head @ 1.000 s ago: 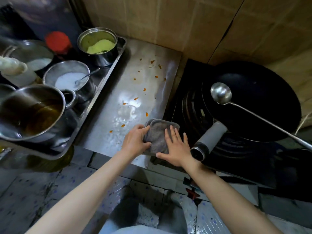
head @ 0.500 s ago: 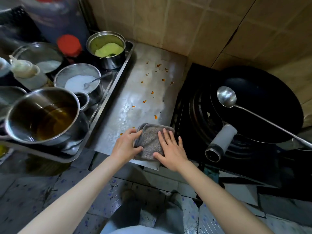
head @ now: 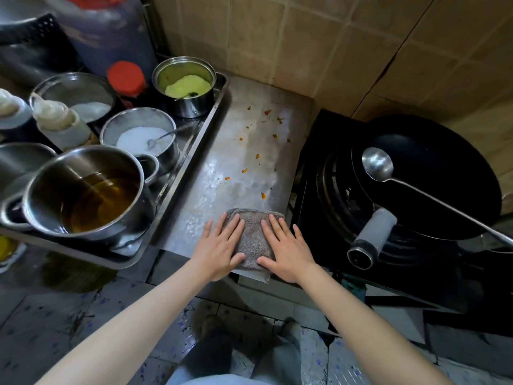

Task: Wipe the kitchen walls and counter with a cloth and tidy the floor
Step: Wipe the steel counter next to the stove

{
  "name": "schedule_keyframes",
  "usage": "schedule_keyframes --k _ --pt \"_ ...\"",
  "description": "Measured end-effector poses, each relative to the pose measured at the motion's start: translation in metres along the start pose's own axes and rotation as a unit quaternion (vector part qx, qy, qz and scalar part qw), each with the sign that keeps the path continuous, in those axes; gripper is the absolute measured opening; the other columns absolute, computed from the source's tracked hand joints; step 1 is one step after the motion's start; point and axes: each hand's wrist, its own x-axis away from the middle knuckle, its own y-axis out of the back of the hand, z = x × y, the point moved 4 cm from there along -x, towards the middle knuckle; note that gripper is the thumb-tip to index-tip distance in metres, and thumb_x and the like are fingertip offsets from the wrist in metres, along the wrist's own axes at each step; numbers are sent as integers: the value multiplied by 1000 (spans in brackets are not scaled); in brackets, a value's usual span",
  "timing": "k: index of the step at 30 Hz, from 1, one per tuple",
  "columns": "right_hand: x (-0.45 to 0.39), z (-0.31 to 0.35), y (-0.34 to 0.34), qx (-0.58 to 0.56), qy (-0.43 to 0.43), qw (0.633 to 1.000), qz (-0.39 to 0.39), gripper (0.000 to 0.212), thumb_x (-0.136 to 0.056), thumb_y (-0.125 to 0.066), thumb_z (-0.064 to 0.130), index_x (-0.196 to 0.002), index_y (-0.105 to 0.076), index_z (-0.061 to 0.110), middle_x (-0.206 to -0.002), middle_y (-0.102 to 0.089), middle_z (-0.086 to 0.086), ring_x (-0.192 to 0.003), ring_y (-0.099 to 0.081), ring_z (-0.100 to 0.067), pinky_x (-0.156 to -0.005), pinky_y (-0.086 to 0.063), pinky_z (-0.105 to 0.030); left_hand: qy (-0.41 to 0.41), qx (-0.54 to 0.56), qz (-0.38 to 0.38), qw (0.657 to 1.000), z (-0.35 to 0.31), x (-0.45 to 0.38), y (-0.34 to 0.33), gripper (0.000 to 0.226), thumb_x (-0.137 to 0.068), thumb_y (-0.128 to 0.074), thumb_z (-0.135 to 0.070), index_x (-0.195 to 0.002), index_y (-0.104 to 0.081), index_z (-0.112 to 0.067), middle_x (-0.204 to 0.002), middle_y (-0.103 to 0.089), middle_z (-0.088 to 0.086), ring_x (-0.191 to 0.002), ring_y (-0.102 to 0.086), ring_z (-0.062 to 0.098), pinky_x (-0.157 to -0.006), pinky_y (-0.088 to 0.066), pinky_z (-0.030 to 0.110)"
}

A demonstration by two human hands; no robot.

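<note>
Presently a grey cloth is pressed flat at the near edge of the steel tabletop, one corner hanging over that edge. The left hand and the right hand are laid on it side by side, fingers spread apart and flat, nothing clamped. Orange spots are scattered from just beyond the cloth to the far edge, so the tabletop is judged only partly wiped. The tiled wall behind looks stained, and the speckled floor is judged not yet tidied.
</note>
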Motion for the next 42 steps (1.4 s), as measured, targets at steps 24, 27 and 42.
schedule_keyframes --k 24,27,42 --pt "-32 64 11 19 16 999 36 87 -87 -35 65 -150 10 25 -158 15 -1 -146 11 -22 -115 6 -48 67 -93 -16 993 71 26 3 78 -91 -11 -63 -148 15 -16 -154 19 -2 -145 12 24 -115 6 45" --pt "-33 64 15 8 16 999 29 83 -90 -33 61 -151 7 22 -158 13 -2 -146 9 -22 -115 5 -48 67 -77 -13 995 63 27 11 76 -95 -20 -56 -149 13 -11 -157 14 4 -145 10 24 -116 5 44" --pt "-45 54 17 34 52 997 44 96 -83 -43 66 -150 11 24 -158 17 -1 -146 11 -19 -116 3 -48 76 -23 9 997 60 24 -1 96 -63 16 -65 -147 16 -19 -157 15 -2 -145 9 17 -116 4 46"
